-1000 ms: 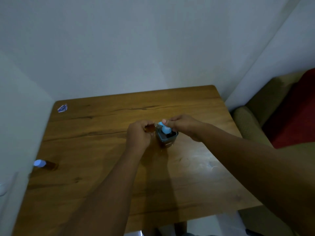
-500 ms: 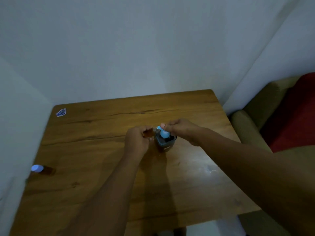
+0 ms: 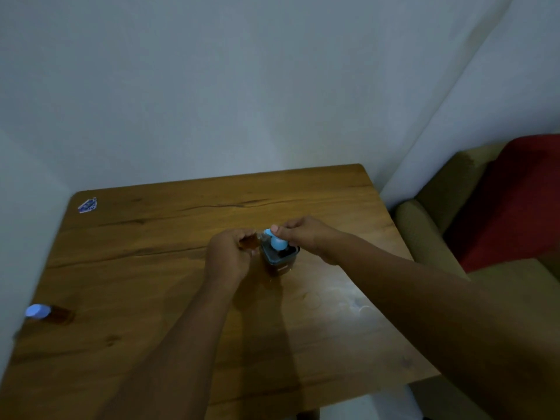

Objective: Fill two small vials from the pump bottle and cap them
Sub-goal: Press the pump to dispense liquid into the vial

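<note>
Filling second vial [image 3: 249, 242]: my left hand [image 3: 227, 256] grips it at spout; right hand [image 3: 298, 234] fingers curl on pump bottle [image 3: 278, 253] head. Next: press, then cap.

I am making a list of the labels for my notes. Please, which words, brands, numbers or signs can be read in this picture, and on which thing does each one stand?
No text can be read.
Blue and white sticker on the far left corner of the table: a printed pattern, too small and blurred to read.
Pump bottle: a pale patch on its front, too blurred to read.
Capped vial at the table's left edge: no label visible.
</note>
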Demonstrator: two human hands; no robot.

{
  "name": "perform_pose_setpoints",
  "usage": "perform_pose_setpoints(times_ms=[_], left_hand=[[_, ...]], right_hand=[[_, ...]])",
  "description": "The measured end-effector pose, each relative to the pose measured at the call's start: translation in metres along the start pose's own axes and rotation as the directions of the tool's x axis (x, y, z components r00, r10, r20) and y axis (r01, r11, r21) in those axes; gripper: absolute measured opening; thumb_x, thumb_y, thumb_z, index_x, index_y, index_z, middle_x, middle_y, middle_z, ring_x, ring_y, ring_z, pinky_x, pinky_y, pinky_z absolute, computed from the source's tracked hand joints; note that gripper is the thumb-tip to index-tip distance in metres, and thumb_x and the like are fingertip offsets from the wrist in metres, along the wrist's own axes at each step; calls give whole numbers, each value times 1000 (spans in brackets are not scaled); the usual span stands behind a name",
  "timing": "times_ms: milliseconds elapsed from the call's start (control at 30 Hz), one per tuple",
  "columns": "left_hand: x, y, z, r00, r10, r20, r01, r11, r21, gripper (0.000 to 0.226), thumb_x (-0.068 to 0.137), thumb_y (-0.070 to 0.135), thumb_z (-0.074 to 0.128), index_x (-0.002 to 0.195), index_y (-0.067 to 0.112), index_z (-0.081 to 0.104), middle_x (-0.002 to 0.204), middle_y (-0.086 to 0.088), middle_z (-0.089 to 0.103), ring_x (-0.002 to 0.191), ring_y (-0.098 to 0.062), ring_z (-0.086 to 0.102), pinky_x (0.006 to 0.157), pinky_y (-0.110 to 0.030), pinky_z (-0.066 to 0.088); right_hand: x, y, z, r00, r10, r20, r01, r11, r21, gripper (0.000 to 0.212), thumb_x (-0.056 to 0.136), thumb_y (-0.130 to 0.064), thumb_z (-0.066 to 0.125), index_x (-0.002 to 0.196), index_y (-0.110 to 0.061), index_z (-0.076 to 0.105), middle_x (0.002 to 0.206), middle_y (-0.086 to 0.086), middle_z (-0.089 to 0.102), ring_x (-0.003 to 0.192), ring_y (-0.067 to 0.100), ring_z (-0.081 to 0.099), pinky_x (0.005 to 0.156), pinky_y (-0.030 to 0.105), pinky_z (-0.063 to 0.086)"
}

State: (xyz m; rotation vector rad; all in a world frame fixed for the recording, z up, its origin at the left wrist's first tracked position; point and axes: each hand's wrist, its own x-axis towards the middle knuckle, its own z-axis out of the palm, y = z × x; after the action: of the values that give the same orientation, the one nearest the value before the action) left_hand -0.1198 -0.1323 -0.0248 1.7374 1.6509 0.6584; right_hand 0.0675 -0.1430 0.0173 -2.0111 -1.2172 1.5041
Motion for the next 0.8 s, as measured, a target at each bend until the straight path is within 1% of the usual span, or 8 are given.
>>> perform_pose_setpoints(times_ms=[133, 167, 267, 333, 400, 500, 667, 800], left_hand=[[1, -3, 2, 1000, 3, -12, -2, 1000, 27, 44, 76, 1, 79, 114, 23, 74, 115, 3, 72, 107, -14, 64, 95, -29, 50], [1, -3, 2, 1000, -2, -12, 2, 1000, 14, 44, 76, 1, 79, 113, 24, 74, 115, 3, 72, 107, -13, 65, 96, -30, 51], [2, -1, 1, 1000, -17, -18, 17, 999, -44, 44, 75, -2, 78, 110, 25, 75, 111, 3, 74, 102, -12, 66, 95, -31, 52], [2, 0, 1, 1000, -7, -11, 7, 999, -39, 44, 75, -3, 78, 109, 25, 76, 111, 3, 74, 101, -12, 67, 94, -31, 53], [1, -1, 1, 1000, -1, -8, 0, 999, -33, 43, 75, -1, 79, 109, 25, 76, 111, 2, 74, 101, -14, 67, 94, -31, 53], [2, -2, 2, 1000, 2, -17, -2, 1000, -12, 42, 75, 0, 79, 109, 25, 76, 112, 3, 74, 102, -14, 66, 93, -28, 51], [3, -4, 3, 998, 28, -49, -26, 999, 31, 44, 76, -3, 76, 110, 24, 76, 111, 5, 74, 96, -2, 59, 87, -18, 42], [3, -2, 1, 998, 41, -40, -40, 999, 26, 43, 77, -4, 74, 112, 21, 75, 112, 2, 74, 102, -11, 65, 90, -20, 44]], right_hand=[[4, -4, 2, 1000, -2, -20, 1, 999, -36, 51, 95, -51, 66, 132, -16, 67, 131, 9, 66, 106, 18, 59, 71, 25, 41], [4, -5, 1, 1000, 4, -18, -4, 999, -42, 51, 95, -50, 66, 132, -16, 66, 130, 9, 65, 105, 18, 59, 71, 25, 40], [1, -6, 0, 1000, 17, -13, -17, 1000, -11, 53, 94, -51, 67, 133, -16, 66, 132, 8, 65, 112, 20, 60, 87, 32, 44], [-2, -5, -2, 1000, 26, 10, -26, 1000, 4, 53, 93, -52, 67, 132, -15, 67, 131, 8, 66, 105, 17, 61, 92, 34, 43], [-4, -6, -4, 999, 28, 35, -28, 1000, 5, 53, 94, -51, 67, 131, -14, 67, 130, 9, 65, 97, 12, 59, 93, 33, 42], [-4, -6, -2, 1000, 19, 22, -20, 1000, 11, 52, 94, -50, 66, 132, -14, 66, 128, 9, 65, 97, 12, 58, 91, 33, 42], [1, -6, 3, 1000, -2, -16, 1, 999, -40, 53, 96, -48, 64, 136, -13, 64, 137, 12, 63, 121, 26, 58, 91, 35, 45], [1, -2, 2, 1000, 14, -8, -14, 1000, 7, 56, 93, -53, 66, 135, -16, 64, 138, 9, 62, 124, 25, 58, 93, 35, 43]])
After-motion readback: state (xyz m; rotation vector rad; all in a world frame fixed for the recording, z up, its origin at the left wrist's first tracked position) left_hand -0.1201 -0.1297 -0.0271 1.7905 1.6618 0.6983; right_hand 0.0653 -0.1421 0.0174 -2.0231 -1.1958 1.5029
